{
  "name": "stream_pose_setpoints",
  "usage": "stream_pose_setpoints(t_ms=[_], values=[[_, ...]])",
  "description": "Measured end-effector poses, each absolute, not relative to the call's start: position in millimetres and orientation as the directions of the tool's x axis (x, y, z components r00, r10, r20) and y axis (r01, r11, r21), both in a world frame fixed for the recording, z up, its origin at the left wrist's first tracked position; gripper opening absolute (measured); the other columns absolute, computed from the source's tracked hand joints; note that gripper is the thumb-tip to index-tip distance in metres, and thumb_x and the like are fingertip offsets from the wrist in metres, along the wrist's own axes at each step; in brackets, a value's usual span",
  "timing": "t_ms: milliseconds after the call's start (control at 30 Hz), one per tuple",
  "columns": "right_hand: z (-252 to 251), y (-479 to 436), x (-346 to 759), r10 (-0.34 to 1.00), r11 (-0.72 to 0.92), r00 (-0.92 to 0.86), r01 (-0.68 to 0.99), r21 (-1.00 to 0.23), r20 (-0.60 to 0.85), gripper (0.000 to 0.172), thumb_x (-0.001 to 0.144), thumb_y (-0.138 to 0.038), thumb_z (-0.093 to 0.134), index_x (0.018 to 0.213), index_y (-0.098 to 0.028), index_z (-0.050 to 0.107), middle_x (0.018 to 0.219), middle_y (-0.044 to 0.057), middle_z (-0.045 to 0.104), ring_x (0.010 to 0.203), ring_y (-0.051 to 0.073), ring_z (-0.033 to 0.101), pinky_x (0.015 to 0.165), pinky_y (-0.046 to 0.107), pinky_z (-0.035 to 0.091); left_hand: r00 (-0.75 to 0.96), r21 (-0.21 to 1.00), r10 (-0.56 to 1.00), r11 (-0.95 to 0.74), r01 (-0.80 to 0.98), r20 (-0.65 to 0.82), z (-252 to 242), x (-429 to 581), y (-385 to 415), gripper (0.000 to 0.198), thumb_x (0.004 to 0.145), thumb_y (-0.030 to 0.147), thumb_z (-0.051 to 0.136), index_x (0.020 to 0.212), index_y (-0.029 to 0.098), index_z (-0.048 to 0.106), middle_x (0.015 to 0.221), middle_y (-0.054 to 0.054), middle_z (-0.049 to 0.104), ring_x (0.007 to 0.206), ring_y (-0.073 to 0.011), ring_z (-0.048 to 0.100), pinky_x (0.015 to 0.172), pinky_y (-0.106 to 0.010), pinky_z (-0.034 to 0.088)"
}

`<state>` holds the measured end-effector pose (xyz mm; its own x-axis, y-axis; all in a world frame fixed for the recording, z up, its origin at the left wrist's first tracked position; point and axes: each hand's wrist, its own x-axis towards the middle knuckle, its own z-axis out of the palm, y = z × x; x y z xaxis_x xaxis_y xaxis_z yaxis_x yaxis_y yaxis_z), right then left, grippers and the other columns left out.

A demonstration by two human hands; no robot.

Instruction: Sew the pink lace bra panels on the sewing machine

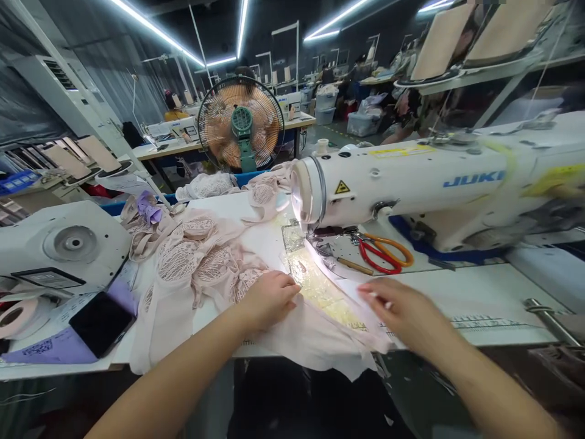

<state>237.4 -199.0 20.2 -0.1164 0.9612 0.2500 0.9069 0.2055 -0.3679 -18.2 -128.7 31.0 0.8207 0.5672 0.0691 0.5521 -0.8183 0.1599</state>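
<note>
My left hand (269, 297) rests on pale pink lace fabric (201, 262) spread over the sewing table, its fingers curled and pinching the fabric's edge near the lit strip of lace (315, 286). My right hand (402, 311) lies on the fabric's right side with fingers pressed together on a thin fold of the cloth. Both hands sit just in front of the needle area (320, 241) of a white Juki sewing machine (434, 183).
Red and orange scissors (384, 251) lie on the machine bed. A black phone (101, 322) and tape rolls (18, 317) sit at the left beside another white machine (64, 244). A fan (241, 125) stands behind. Other people work at far tables.
</note>
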Motion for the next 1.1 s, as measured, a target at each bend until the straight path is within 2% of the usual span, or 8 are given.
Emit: stream_pose_setpoints(t_ms=[233, 367, 500, 567, 667, 767, 933, 1100], values=[[15.5, -211.9, 174.1, 0.991, 0.095, -0.119, 0.950, -0.296, -0.064, 0.010, 0.077, -0.017, 0.061, 0.068, -0.020, 0.056, 0.063, -0.001, 0.058, 0.053, 0.016, 0.055, 0.044, 0.025, 0.019, 0.807, 0.157, 0.587, -0.793, 0.589, -0.065, 29.2, 11.0, -140.3, 0.021, 0.085, 0.018, 0.053, 0.104, 0.018, 0.062, 0.115, -0.008, 0.061, 0.091, -0.0237, 0.060, 0.074, -0.035, 0.049], [14.2, -210.7, 184.4, 0.995, 0.044, -0.068, 0.958, -0.283, -0.077, 0.003, 0.080, -0.019, 0.058, 0.078, -0.020, 0.058, 0.078, 0.002, 0.058, 0.060, 0.016, 0.057, 0.045, 0.023, 0.021, 0.754, 0.196, 0.650, -0.731, 0.654, -0.092, 22.4, 19.5, -141.4, 0.016, 0.085, 0.014, 0.044, 0.089, 0.016, 0.060, 0.106, -0.007, 0.061, 0.066, -0.0170, 0.060, 0.058, -0.028, 0.045], [10.6, -214.7, 187.7, 0.996, 0.069, -0.083, 0.947, -0.314, -0.030, 0.011, 0.081, -0.014, 0.053, 0.072, -0.021, 0.055, 0.070, -0.002, 0.056, 0.056, 0.013, 0.053, 0.045, 0.023, 0.020, 0.694, 0.230, 0.717, -0.667, 0.709, -0.063, 23.6, 18.9, -149.9, 0.016, 0.084, 0.011, 0.040, 0.087, 0.016, 0.054, 0.096, -0.007, 0.060, 0.070, -0.0165, 0.058, 0.061, -0.027, 0.045], [5.9, -219.9, 186.4, 0.996, 0.093, -0.091, 0.942, -0.322, 0.019, 0.013, 0.083, -0.014, 0.049, 0.073, -0.021, 0.055, 0.071, -0.001, 0.057, 0.058, 0.014, 0.053, 0.047, 0.024, 0.022, 0.596, 0.391, 0.802, -0.534, 0.750, -0.048, 26.5, 16.4, -161.1, 0.011, 0.085, 0.016, 0.039, 0.083, 0.017, 0.050, 0.088, -0.006, 0.060, 0.066, -0.0152, 0.057, 0.060, -0.027, 0.046], [-2.1, -230.8, 182.5, 0.973, 0.196, -0.136, 0.915, -0.352, 0.187, 0.020, 0.087, -0.014, 0.042, 0.075, -0.020, 0.057, 0.073, 0.001, 0.055, 0.061, 0.014, 0.052, 0.052, 0.025, 0.026, 0.488, 0.809, 0.770, 0.061, 0.584, -0.411, 26.9, 14.8, -180.4, 0.027, 0.086, 0.042, 0.041, 0.074, 0.019, 0.046, 0.059, 0.001, 0.052, 0.043, -0.0116, 0.049, 0.042, -0.024, 0.041], [-6.1, -240.7, 178.3, 0.885, 0.370, -0.195, 0.846, -0.384, 0.423, 0.029, 0.090, -0.013, 0.038, 0.068, -0.020, 0.057, 0.067, 0.000, 0.053, 0.057, 0.012, 0.048, 0.052, 0.024, 0.027, 0.580, 0.766, 0.531, 0.573, 0.291, -0.618, 21.5, 19.0, -192.0, 0.045, 0.072, 0.062, 0.053, 0.072, 0.017, 0.049, 0.053, 0.003, 0.053, 0.034, -0.0085, 0.046, 0.031, -0.019, 0.034], [-5.1, -248.8, 177.9, 0.862, 0.440, -0.240, 0.792, -0.424, 0.446, 0.031, 0.092, -0.014, 0.039, 0.069, -0.019, 0.060, 0.067, 0.001, 0.055, 0.057, 0.012, 0.047, 0.052, 0.023, 0.029, 0.514, 0.760, 0.620, 0.641, 0.102, -0.592, 16.9, 25.6, -192.9, 0.038, 0.060, 0.045, 0.071, 0.064, 0.015, 0.049, 0.052, 0.004, 0.056, 0.034, -0.0044, 0.047, 0.029, -0.012, 0.031], [-2.8, -257.1, 179.2, 0.879, 0.449, -0.310, 0.794, -0.410, 0.361, 0.030, 0.090, -0.009, 0.039, 0.072, -0.018, 0.062, 0.067, 0.001, 0.057, 0.060, 0.013, 0.049, 0.054, 0.025, 0.031, 0.493, 0.710, 0.565, 0.682, 0.172, -0.662, 19.0, 23.8, -194.1, 0.032, 0.062, 0.042, 0.068, 0.066, 0.015, 0.050, 0.054, 0.003, 0.059, 0.034, -0.0062, 0.051, 0.028, -0.013, 0.034]])
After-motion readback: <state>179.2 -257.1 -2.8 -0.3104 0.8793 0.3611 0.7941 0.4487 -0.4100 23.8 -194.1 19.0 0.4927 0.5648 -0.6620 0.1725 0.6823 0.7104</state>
